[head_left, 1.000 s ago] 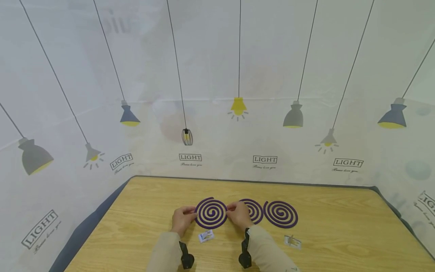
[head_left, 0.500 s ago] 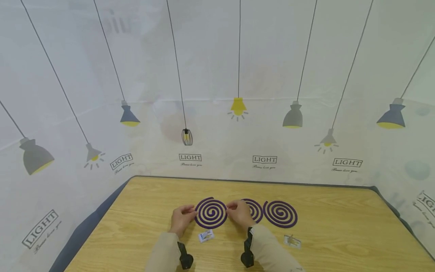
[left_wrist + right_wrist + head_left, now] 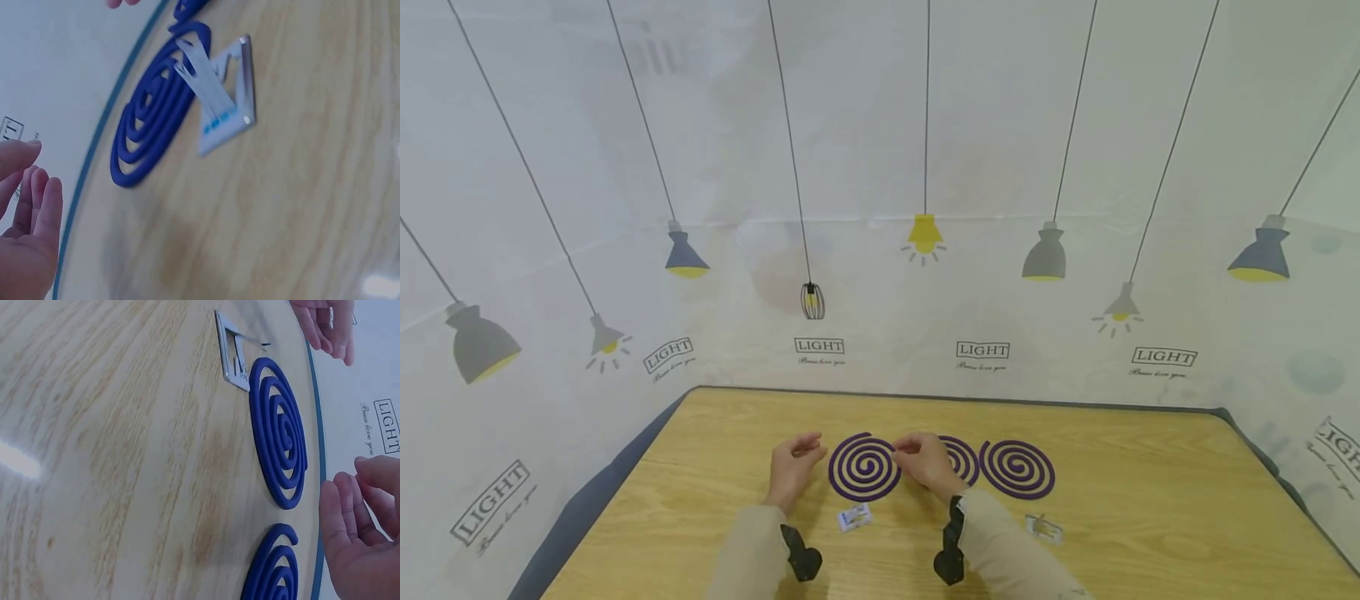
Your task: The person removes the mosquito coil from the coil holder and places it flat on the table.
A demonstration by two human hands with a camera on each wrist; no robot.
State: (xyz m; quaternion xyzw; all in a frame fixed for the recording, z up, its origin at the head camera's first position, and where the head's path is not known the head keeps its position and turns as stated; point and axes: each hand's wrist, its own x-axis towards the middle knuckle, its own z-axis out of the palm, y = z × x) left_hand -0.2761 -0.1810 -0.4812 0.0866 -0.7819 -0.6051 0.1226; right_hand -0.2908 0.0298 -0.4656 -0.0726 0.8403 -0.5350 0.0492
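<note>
A purple spiral mosquito coil [image 3: 867, 467] lies flat on the table between my hands. My left hand [image 3: 793, 468] hovers to its left, apart from it, fingers loosely bent and holding nothing. My right hand [image 3: 925, 458] is just past the coil's right edge, thumb near the fingertips; the right wrist view shows nothing in its grasp. Under that hand, a second coil [image 3: 976, 467] is partly hidden. A third coil [image 3: 1048, 477] sits to its right. In front of the first coil is a small metal piece with a cut-out and raised strips [image 3: 249, 81].
Another small metal piece [image 3: 1045, 529] lies in front of the third coil. The wooden table [image 3: 1150, 500] ends at a dark edge, behind which hangs a pale sheet [image 3: 880, 367] printed with lamps. Black wrist cameras [image 3: 805, 563] sit on both forearms.
Both hands have let go of the first coil's rim. The left hand has drawn back left and lifted; the right has risen slightly. The coils stay where they were.
</note>
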